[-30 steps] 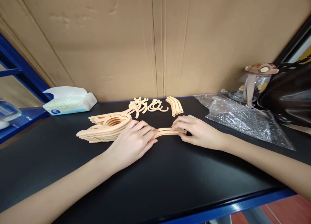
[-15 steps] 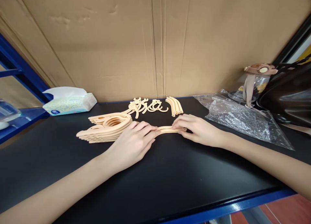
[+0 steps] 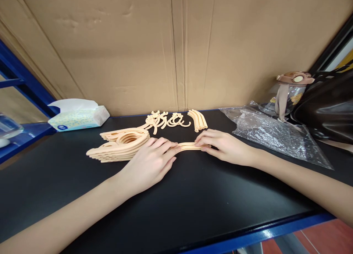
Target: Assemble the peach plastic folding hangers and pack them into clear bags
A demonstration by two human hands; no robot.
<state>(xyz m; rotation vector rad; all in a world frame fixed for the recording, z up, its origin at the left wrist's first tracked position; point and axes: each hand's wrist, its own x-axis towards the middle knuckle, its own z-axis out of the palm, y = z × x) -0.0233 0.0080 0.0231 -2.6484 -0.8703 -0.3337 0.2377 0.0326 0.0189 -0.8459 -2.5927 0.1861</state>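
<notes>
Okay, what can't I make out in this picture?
All in head view:
Left ends of the curved beige plastic strips: hidden by the left hand.
Right side of the glossy black bulging object: cut off by frame edge.
Lettering on the pale rectangular tissue pack: too small.

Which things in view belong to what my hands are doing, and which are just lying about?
Likely the job, all matching tan:
held pieces
stack
hooks
back strips

Seemingly just lying about:
tissues
bottle
clear plastic, though possibly packaging
</notes>
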